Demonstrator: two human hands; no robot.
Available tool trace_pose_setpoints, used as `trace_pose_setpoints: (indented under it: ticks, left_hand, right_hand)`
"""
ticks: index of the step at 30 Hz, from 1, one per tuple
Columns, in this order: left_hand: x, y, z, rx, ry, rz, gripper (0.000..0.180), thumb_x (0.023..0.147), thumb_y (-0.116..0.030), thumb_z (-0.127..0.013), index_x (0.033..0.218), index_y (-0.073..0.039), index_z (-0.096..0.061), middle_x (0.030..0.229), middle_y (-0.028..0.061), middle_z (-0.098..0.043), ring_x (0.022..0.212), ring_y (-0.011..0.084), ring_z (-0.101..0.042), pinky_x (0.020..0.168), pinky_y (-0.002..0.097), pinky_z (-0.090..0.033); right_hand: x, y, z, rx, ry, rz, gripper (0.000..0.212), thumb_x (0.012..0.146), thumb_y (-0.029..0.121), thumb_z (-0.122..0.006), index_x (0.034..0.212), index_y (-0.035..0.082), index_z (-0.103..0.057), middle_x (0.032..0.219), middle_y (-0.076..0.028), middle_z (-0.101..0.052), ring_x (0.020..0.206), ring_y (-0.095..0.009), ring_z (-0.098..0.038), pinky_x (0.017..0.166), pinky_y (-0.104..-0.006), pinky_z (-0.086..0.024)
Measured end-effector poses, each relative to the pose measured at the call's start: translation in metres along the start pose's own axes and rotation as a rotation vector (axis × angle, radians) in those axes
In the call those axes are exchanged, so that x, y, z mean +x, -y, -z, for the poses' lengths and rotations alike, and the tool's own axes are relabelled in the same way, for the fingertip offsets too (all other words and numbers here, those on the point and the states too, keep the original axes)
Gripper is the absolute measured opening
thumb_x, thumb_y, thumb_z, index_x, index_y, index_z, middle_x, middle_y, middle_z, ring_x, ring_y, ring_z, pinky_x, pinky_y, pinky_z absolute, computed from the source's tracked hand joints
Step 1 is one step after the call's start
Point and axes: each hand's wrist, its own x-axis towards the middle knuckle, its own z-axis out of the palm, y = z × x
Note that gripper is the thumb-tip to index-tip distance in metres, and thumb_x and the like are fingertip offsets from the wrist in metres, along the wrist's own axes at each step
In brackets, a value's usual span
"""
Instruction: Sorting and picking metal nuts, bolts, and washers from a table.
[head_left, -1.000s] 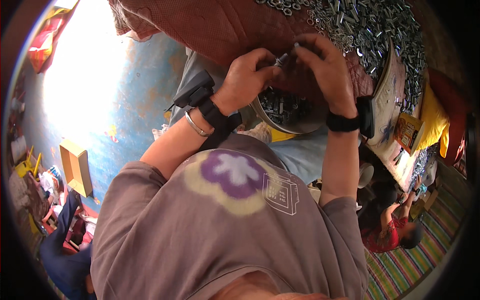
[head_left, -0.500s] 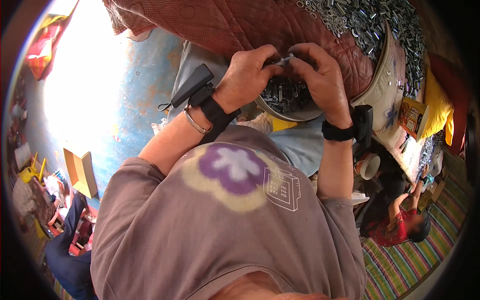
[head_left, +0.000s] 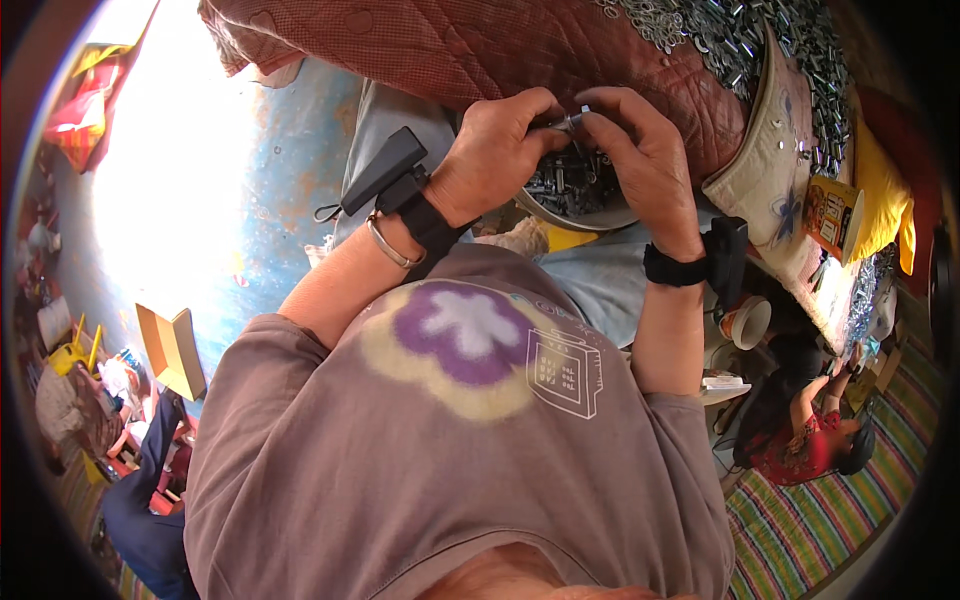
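My left hand [head_left: 492,150] and my right hand [head_left: 652,165] meet fingertip to fingertip over a round metal bowl [head_left: 592,226]. Pinched between them is a small silvery metal fastener [head_left: 572,121], its far end partly covered by my fingers. Its exact kind is too small to tell. Thumb and forefinger of each hand close on it, one hand at either end. Below, the bowl is filled with many dark, shiny metal pieces [head_left: 570,190].
A reddish-brown quilted cloth [head_left: 420,50] covers the work surface. Piles of washers [head_left: 650,25] and metal sleeves [head_left: 822,110] lie at the far right, near a paper cup [head_left: 832,215] and yellow cloth [head_left: 885,200]. A person in red [head_left: 800,450] sits at right. An open cardboard box [head_left: 172,350] stands left.
Both hands keep their pinch over the bowl. The fastener has turned slightly, with a small bright end now standing up by my right fingertips. The whole view has shifted a little.
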Motion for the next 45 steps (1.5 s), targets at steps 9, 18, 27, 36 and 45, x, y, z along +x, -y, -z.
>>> trace_pose_setpoints:
  ticks: [9, 18, 27, 36, 45]
  left_hand:
    - [0.000, -0.002, -0.012, -0.108, 0.017, -0.011, 0.018, 0.079, -0.002, -0.065, 0.096, 0.000, -0.059, 0.078, 0.0110, -0.064, 0.070, 0.0099, -0.058, 0.065, 0.0265, -0.048]
    - [0.013, 0.011, 0.002, -0.323, 0.023, 0.241, 0.014, 0.083, -0.006, -0.063, 0.096, -0.001, -0.058, 0.072, 0.0009, -0.060, 0.060, 0.0050, -0.050, 0.053, 0.0205, -0.040]
    - [0.003, 0.018, -0.030, 0.067, 0.171, 0.207, 0.019, 0.081, -0.003, -0.061, 0.099, 0.002, -0.058, 0.076, 0.0105, -0.062, 0.062, 0.0119, -0.057, 0.057, 0.0271, -0.047]
    - [0.017, -0.012, -0.038, 0.141, 0.153, 0.011, 0.027, 0.084, -0.003, -0.057, 0.111, 0.000, -0.056, 0.096, 0.0126, -0.066, 0.078, 0.0167, -0.063, 0.072, 0.0290, -0.050]
    - [0.070, -0.018, -0.024, 0.152, -0.022, -0.117, 0.026, 0.085, -0.002, -0.057, 0.111, -0.001, -0.056, 0.099, 0.0109, -0.066, 0.083, 0.0165, -0.063, 0.075, 0.0285, -0.049]
  right_hand:
    - [-0.002, -0.012, -0.015, 0.366, -0.134, -0.007, 0.034, 0.094, 0.024, -0.051, 0.113, -0.004, -0.054, 0.104, -0.012, -0.060, 0.094, -0.017, -0.057, 0.082, -0.0266, -0.044]
    - [-0.060, -0.001, -0.018, 0.303, 0.093, 0.216, 0.068, 0.098, 0.040, -0.038, 0.142, -0.007, -0.016, 0.147, -0.022, -0.021, 0.138, -0.030, -0.023, 0.112, -0.0386, -0.018]
    - [-0.046, -0.023, 0.006, 0.419, -0.206, 0.033, 0.050, 0.098, 0.028, -0.046, 0.131, -0.009, -0.039, 0.128, -0.019, -0.050, 0.119, -0.025, -0.049, 0.102, -0.0340, -0.036]
    - [-0.042, -0.032, 0.044, 0.078, -0.410, 0.070, 0.033, 0.091, 0.013, -0.056, 0.119, -0.003, -0.052, 0.110, -0.014, -0.062, 0.098, -0.017, -0.060, 0.083, -0.0292, -0.047]
    - [0.016, -0.031, 0.067, -0.250, -0.479, 0.227, 0.024, 0.086, 0.009, -0.059, 0.106, -0.003, -0.059, 0.088, -0.021, -0.064, 0.077, -0.027, -0.064, 0.068, -0.0336, -0.049]
